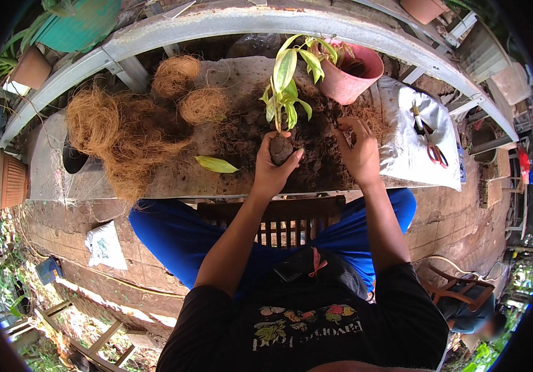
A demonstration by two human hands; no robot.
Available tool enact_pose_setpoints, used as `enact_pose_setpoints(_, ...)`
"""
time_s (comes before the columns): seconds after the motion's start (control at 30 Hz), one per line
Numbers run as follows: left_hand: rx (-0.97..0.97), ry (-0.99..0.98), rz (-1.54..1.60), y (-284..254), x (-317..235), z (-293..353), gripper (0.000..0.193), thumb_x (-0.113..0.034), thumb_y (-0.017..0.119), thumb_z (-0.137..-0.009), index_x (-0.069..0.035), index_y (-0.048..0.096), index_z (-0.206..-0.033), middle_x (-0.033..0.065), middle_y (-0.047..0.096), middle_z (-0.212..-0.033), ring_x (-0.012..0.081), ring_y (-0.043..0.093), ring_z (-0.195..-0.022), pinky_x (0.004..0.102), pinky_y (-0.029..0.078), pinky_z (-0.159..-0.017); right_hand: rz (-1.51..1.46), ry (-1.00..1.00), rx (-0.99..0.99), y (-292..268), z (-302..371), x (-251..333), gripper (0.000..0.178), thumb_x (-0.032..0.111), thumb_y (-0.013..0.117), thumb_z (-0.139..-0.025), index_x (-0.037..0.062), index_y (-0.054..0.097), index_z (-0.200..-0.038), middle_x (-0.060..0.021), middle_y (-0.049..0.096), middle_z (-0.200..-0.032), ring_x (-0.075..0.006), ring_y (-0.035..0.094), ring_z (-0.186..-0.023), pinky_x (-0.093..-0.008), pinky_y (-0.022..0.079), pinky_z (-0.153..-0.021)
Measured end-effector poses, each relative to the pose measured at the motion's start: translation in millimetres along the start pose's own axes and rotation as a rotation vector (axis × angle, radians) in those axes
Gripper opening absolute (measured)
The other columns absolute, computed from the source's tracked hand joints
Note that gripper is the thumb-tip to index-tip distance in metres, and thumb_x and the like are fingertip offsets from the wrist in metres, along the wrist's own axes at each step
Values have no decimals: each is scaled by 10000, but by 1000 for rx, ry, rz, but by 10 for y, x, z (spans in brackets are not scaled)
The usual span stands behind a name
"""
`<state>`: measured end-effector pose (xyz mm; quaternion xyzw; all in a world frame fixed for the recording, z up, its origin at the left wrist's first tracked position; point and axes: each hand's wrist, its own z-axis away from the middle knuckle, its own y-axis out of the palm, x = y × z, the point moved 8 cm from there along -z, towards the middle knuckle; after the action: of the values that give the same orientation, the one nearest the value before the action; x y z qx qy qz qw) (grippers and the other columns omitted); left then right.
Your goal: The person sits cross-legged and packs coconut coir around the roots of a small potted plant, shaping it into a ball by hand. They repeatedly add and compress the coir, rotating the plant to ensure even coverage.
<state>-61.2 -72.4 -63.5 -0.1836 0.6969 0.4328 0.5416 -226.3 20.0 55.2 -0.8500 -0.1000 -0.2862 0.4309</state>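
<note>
A leafy green plant stands upright above a dark, rounded ball of soil at its base. My left hand is closed around that root ball, with the thumb along its right side. Beside it, over the loose dark soil and brown fibre, is my right hand. Its fingers curl toward the thumb, and whatever lies between them is too small to make out. Behind the hands, a pink pot leans at an angle with some leaves at its rim.
Coconut fibre is heaped on the left of the table, near a loose leaf. Pruning shears rest on a white sack at the right. A metal rail runs behind. A person is at the lower right.
</note>
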Motion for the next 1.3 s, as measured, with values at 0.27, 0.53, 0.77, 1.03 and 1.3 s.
enact_pose_setpoints(0.27, 58, -1, 16, 9, 35, -10, 406, -87, 695, -966, -62, 485, -1313, 42, 655, -1014, 87, 632, -854, 258, 554, -720, -613, 401, 503, 600, 252, 94, 297, 98, 758, -919, -54, 688, -1165, -122, 724, -993, -156, 693, -878, -295, 590, -722)
enact_pose_setpoints(0.53, 111, -25, 214, -10, 76, -9, 508, -446, 301, -1115, -46, 436, -1399, 105, 641, -1130, 172, 647, -932, 349, 543, -828, -751, 464, 456, 706, 292, 12, 223, 10, 747, -907, -69, 702, -1111, -102, 705, -1046, -143, 710, -851, -247, 608, -755)
enact_pose_setpoints(0.77, 170, -163, 382, -5, 223, -32, 608, -549, 271, -1091, -54, 459, -1391, 111, 644, -1137, 215, 668, -958, 376, 566, -790, -332, -130, 156, 302, 109, 444, 229, -20, 764, -848, 52, 766, -1066, -78, 688, -1043, -188, 700, -925, -295, 585, -776)
enact_pose_setpoints(1.03, 69, -153, 242, -38, 184, -25, 554, -490, 280, -1110, -58, 475, -1396, 87, 624, -1187, 172, 634, -1029, 350, 540, -884, -192, -429, 183, 484, 357, 687, 310, -55, 785, -759, 58, 774, -1047, -53, 662, -1081, -243, 677, -978, -346, 572, -837)
enact_pose_setpoints(1.3, 131, -22, 187, 5, 57, -12, 470, -425, 368, -1112, -65, 442, -1404, 69, 603, -1125, 122, 569, -1009, 283, 479, -892, -78, -436, 175, 462, 472, 835, 285, -8, 781, -780, 29, 753, -1061, -67, 641, -1136, -259, 667, -1074, -375, 577, -901)
